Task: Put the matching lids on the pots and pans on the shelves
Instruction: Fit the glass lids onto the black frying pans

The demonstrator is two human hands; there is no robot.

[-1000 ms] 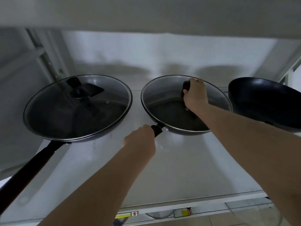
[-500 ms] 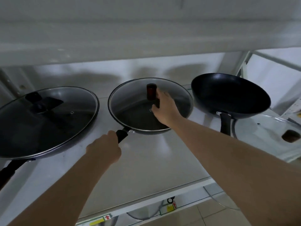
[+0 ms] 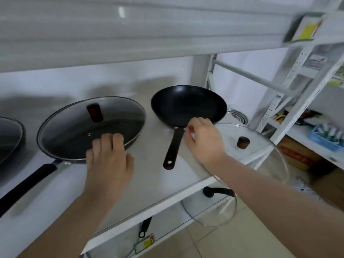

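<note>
Wok (image 3: 188, 105) sits bare on the shelf (image 3: 149, 175) beside the lidded pan (image 3: 89, 127), so I close my right hand's (image 3: 203, 141) loose, empty fingers on the glass lid (image 3: 260, 146) and centre it, left hand (image 3: 109, 161) spread idle.

Even, soft daylight-white light, moderately bright. Soft shadows on wall behind the uncovered wok (image 3: 188, 105). Motion blur smears upper shelf edge (image 3: 130, 43) above wok; racking right of it bends with wide-angle distortion. Faint sheen inside wok.
</note>
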